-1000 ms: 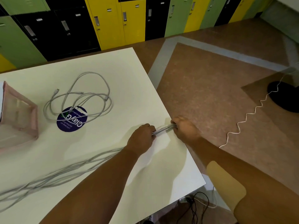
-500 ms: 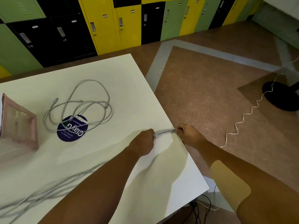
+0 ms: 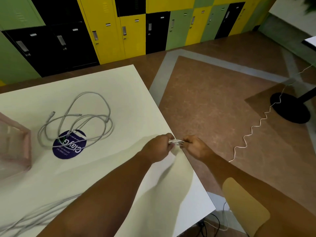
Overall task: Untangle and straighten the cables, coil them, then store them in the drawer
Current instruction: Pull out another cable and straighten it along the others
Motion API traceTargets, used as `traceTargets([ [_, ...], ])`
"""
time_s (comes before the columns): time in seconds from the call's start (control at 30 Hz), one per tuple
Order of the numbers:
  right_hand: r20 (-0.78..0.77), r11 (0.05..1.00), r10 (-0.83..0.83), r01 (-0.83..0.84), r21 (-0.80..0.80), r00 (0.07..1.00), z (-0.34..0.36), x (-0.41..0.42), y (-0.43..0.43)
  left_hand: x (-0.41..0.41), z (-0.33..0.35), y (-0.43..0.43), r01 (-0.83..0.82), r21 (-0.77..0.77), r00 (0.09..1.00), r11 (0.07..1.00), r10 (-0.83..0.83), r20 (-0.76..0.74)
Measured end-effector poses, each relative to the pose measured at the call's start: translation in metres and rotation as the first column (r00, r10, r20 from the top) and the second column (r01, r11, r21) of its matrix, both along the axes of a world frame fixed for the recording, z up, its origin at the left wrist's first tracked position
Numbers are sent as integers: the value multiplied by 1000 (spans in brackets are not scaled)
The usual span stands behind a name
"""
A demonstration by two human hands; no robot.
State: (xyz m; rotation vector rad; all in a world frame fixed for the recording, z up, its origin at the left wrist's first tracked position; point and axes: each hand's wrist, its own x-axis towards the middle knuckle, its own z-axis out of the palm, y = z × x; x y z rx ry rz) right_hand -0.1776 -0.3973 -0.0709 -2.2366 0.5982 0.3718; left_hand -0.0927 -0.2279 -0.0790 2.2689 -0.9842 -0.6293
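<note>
Closer together now, my left hand (image 3: 159, 147) and right hand (image 3: 196, 147) both pinch the grey cable bundle (image 3: 176, 141) at the right edge of the table (image 3: 136, 100), its tail trailing off lower left. Looks like I'm folding it into a coil. Next I need to gather in another loop and keep my hold tight.

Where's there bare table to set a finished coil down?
Bare: the far corner of the table beyond the tangled cable, and the strip between that cable and the left hand. Crowded: the pink box at left, the sticker under the cable, bundle strands trailing near-left.
</note>
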Motion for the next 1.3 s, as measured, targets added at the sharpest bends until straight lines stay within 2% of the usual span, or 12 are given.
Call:
traceTargets([
  [0.07, -16, 998, 50, -50, -48, 999, 0, 1, -1, 1, -2, -4, 8, 42, 999, 999, -10, 38],
  [0.1, -29, 985, 107, -110, -133, 994, -1, 1, -2, 1, -5, -5, 2, 63, 999, 998, -4, 41],
  [0.17, -63, 912, 253, -259, -319, 966, -4, 4, -2, 2, -9, -5, -7, 93, 999, 996, 4, 32],
  [0.23, -83, 853, 337, -341, -394, 938, -5, 8, 0, 2, -12, -4, -12, 89, 1000, 996, 9, 27],
  [0.33, -46, 848, 384, -371, -379, 922, -7, 15, 8, 0, -15, -5, -13, 62, 1000, 998, 12, 16],
  [0.47, 13, 919, 344, -333, -212, 939, -7, 18, 19, -2, -17, -6, -19, 10, 1000, 1000, 19, -5],
  [0.7, 37, 815, 495, -450, -365, 868, -6, 20, 16, 9, -15, 13, -71, 23, 997, 997, 71, -19],
  [0.93, -112, 707, 564, -548, -446, 818, -11, 22, 12, 10, -30, 61, 0, 78, 995, 997, 8, -98],
  [1.03, -120, 718, 562, -555, -421, 818, -15, 23, 13, 8, -33, 76, -7, 84, 994, 996, 16, -106],
  [1.17, -63, 790, 540, -531, -305, 839, -22, 27, 9, 2, -33, 83, -95, 73, 969, 993, 109, -222],
  [1.23, -21, 806, 529, -510, -300, 848, -25, 26, 6, -3, -33, 81, -86, 85, 977, 993, 101, -186],
  [1.3, 9, 786, 539, -499, -366, 842, -30, 24, 3, -9, -32, 79, -73, 89, 989, 993, 84, -124],
])
